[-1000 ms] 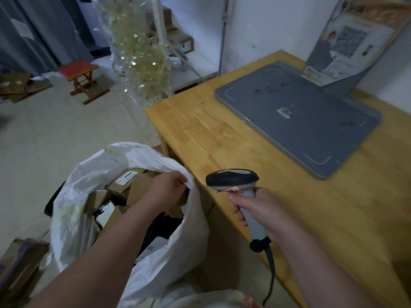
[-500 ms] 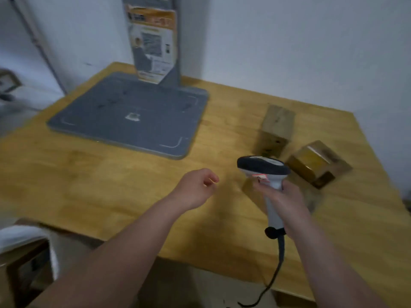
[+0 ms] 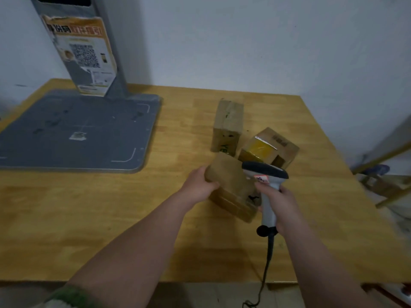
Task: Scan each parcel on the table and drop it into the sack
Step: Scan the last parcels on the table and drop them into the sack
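Three brown cardboard parcels lie on the right half of the wooden table (image 3: 93,221). My left hand (image 3: 199,185) grips the left end of the nearest parcel (image 3: 231,185), which rests on the table, tilted. My right hand (image 3: 277,201) holds the grey barcode scanner (image 3: 265,174) by its handle, its dark head just above that parcel's right side. Behind stand a tall parcel (image 3: 228,125) and a parcel with yellow tape (image 3: 268,148). The sack is out of view.
A grey platform (image 3: 73,132) with an upright post (image 3: 89,47) carrying a QR-code poster takes up the table's left back. The scanner's cable (image 3: 265,270) hangs over the front edge. Yellow rails and clutter (image 3: 387,181) lie off the right edge. A white wall is behind.
The view swung from the sack at the table's left to the parcels. My left hand left the sack, crossed the table and took hold of the nearest parcel. The scanner moved over it.
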`<state>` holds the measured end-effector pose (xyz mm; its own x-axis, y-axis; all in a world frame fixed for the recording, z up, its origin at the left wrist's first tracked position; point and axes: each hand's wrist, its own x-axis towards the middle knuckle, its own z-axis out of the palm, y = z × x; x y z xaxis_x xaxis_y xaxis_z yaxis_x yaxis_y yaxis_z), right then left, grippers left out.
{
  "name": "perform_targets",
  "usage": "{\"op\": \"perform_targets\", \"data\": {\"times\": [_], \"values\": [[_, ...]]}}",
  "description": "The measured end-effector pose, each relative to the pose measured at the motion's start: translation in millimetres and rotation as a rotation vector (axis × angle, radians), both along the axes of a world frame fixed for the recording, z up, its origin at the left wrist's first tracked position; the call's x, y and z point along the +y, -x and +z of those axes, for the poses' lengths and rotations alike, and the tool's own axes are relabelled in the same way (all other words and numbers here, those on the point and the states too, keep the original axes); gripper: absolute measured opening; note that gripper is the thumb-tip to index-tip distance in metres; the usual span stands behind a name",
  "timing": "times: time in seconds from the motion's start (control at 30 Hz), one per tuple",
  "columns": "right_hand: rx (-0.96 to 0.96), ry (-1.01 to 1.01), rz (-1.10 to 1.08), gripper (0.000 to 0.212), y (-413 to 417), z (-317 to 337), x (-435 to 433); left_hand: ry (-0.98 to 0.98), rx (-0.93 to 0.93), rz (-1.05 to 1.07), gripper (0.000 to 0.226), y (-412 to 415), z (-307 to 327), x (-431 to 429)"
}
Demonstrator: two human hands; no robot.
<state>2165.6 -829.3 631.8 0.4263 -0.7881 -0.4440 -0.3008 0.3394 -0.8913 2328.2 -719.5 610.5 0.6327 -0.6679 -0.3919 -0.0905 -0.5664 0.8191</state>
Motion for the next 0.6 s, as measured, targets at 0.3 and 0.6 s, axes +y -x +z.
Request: {"op": "perform_targets", "data": {"times": [0.3, 0.6], "values": [[-0.266, -0.255, 0.102, 0.055, -10, 1, 27, 0.192, 0.414, 0.478, 0.047, -17, 2, 82], [-0.216, -0.379, 0.256, 0.052, -34, -14, 52, 0.294, 0.675, 0.681, 0.050, -13, -11, 154]]}}
